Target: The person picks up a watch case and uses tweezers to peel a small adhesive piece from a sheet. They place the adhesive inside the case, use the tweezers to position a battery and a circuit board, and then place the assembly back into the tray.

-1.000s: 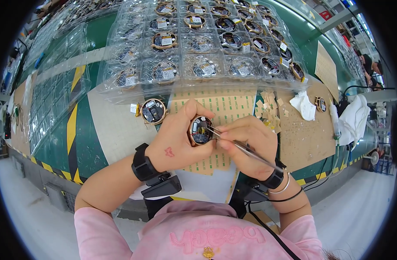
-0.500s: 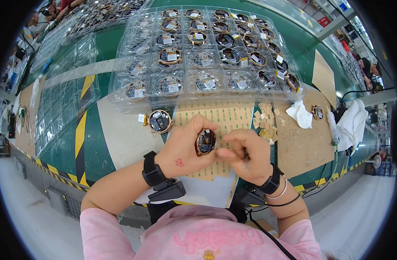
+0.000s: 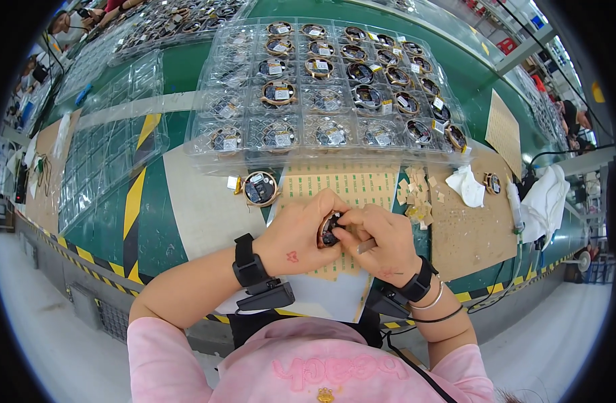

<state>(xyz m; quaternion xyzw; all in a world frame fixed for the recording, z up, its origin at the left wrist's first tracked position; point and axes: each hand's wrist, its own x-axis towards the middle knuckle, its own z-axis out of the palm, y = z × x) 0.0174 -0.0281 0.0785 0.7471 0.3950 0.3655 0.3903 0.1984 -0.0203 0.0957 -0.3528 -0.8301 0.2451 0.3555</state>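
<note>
My left hand (image 3: 298, 232) is closed round the rim of a round watch case (image 3: 327, 230), gold-edged with dark electronics inside, tilted over the sheet of adhesive pieces. At its right side, my right hand (image 3: 383, 243) has thumb and forefinger pinched together on or just above the opening. What lies between those fingertips, if anything, is hidden. On the table beyond my left hand lies another open watch case (image 3: 259, 189), with a small white-tagged flex piece (image 3: 235, 183) sticking out to its left. Beneath both hands is a tan adhesive sheet (image 3: 362, 185) with green print.
Clear plastic trays (image 3: 207, 151) full of watch cases stand stacked at the back. Tan paper scraps (image 3: 415, 191) lie right of the sheet, then a crumpled white wipe (image 3: 466, 186) and a single watch case (image 3: 492, 183) on brown board (image 3: 472, 235). Empty blister trays (image 3: 106, 161) lie left.
My right hand has moved in to the watch case, its fingers now pinched at the opening. The case has tilted in my left hand. The whole view has shifted slightly.
</note>
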